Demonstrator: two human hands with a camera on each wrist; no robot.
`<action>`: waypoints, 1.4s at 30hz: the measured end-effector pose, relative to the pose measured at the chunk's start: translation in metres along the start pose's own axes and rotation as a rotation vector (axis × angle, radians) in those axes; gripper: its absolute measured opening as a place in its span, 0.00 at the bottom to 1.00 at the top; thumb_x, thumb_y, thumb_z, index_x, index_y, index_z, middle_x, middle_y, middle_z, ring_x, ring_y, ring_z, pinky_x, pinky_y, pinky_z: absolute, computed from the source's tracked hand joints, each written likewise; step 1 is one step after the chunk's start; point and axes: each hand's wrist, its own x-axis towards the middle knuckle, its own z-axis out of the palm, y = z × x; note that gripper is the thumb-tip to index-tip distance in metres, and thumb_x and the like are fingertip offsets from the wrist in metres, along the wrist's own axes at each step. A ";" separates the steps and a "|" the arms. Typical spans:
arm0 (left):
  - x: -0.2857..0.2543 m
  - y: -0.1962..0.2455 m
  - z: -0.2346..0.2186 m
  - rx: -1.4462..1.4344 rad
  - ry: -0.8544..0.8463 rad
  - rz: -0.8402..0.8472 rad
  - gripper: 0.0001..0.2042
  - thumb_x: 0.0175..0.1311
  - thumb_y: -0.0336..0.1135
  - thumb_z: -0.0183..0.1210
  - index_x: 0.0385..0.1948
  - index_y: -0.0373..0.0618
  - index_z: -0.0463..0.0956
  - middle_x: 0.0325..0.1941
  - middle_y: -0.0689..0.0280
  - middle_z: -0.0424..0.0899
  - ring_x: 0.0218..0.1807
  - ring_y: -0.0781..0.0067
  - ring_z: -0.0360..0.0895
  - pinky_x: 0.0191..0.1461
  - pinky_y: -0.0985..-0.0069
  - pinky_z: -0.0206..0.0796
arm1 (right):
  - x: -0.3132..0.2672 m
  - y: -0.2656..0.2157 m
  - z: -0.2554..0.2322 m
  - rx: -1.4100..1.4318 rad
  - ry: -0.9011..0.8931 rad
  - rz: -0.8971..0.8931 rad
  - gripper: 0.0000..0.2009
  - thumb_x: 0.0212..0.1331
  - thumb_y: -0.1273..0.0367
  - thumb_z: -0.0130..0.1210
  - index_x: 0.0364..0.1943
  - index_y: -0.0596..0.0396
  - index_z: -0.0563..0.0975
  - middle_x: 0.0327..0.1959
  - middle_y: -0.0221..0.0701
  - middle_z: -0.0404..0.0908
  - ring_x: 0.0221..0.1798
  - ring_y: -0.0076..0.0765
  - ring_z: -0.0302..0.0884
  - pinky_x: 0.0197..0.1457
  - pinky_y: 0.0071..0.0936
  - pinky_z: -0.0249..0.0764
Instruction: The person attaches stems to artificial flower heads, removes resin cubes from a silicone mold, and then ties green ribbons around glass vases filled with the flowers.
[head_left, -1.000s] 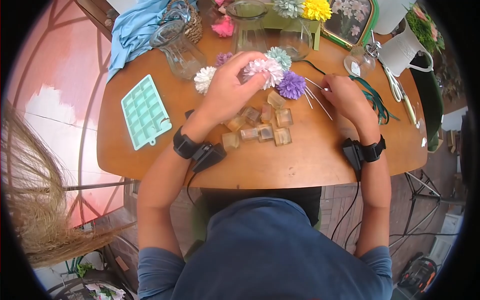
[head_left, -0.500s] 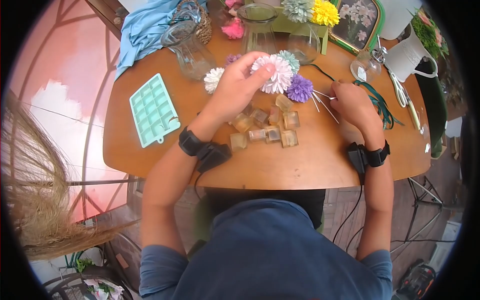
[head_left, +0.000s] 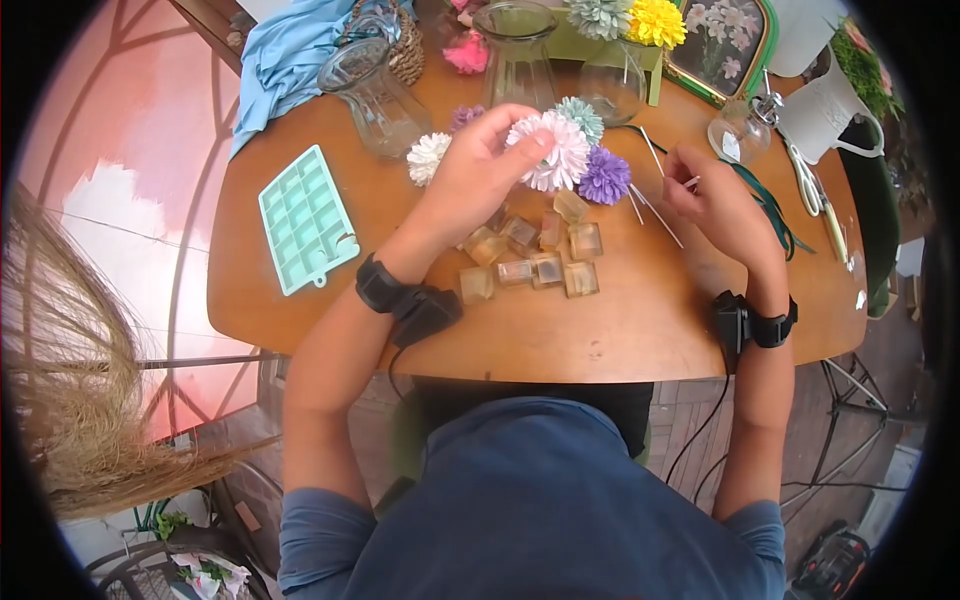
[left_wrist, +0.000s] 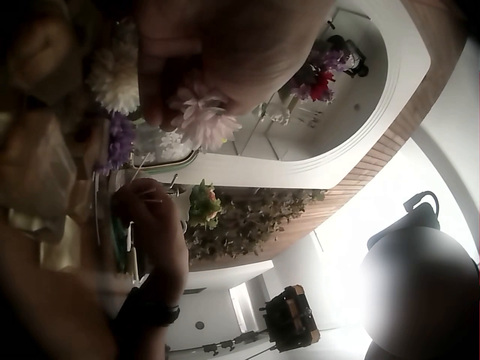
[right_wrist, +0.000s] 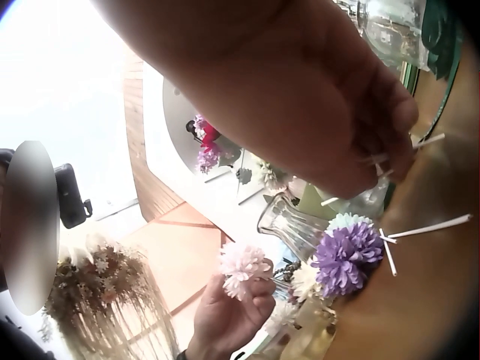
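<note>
My left hand (head_left: 475, 170) holds a pale pink artificial flower head (head_left: 566, 158), thumb across its petals, above the table. My right hand (head_left: 722, 205) pinches a thin white stick (head_left: 652, 148) that slants up past the fingers; its ends show on either side of the fingertips in the right wrist view. More white sticks (head_left: 662, 228) lie on the wood just left of that hand. Beside the pink flower are a purple flower (head_left: 606, 177) and a blue-green one (head_left: 582, 116). A white flower (head_left: 426, 158) sits left of my left hand. Several clear amber cubes (head_left: 545, 268) lie below.
A mint silicone ice cube tray (head_left: 300, 222) lies at the left. Glass vases (head_left: 392, 122) stand at the back, near a blue cloth (head_left: 270, 75). Green ribbon (head_left: 768, 205), scissors (head_left: 802, 182), a glass spray bottle (head_left: 735, 130) and a white pitcher (head_left: 828, 112) are at the right.
My right hand has lifted and turned near the sticks, and one stick now rises from its fingers. The left hand keeps its hold on the pink flower; the head view has shifted.
</note>
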 end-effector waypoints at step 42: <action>-0.004 -0.006 0.009 0.190 0.074 0.183 0.09 0.64 0.31 0.64 0.37 0.41 0.71 0.32 0.74 0.71 0.33 0.89 0.70 0.31 0.86 0.64 | -0.020 -0.046 0.033 0.827 -0.235 -0.090 0.07 0.73 0.66 0.45 0.46 0.52 0.73 0.36 0.18 0.69 0.35 0.13 0.65 0.39 0.16 0.68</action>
